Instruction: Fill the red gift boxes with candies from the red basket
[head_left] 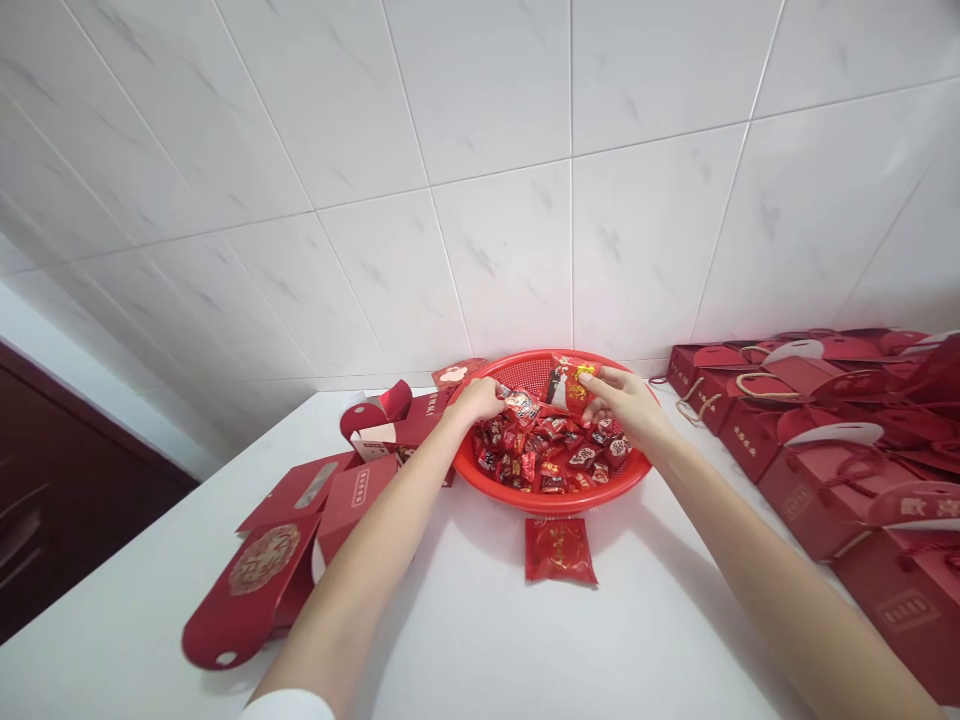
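A red plastic basket [551, 505] holds many small wrapped candies [551, 465]. Over its left side, my left hand [480, 398] is closed on a candy [523, 404] in a shiny, light-patterned wrapper. On the right, my right hand [616, 398] pinches a larger red packet [571, 385] with gold lettering and a dark-and-white part, above the heap. The fingertips of the left hand are partly hidden. Just in front of the basket, a flat red packet [559, 550] with gold print lies on the white table.
Open red gift boxes [352, 500] lie left of the basket, one with a long flap [259, 580] reaching towards me. Rows of closed red boxes with cord handles [810, 450] stand along the right. Behind the table [480, 640] rises a tiled wall [502, 260].
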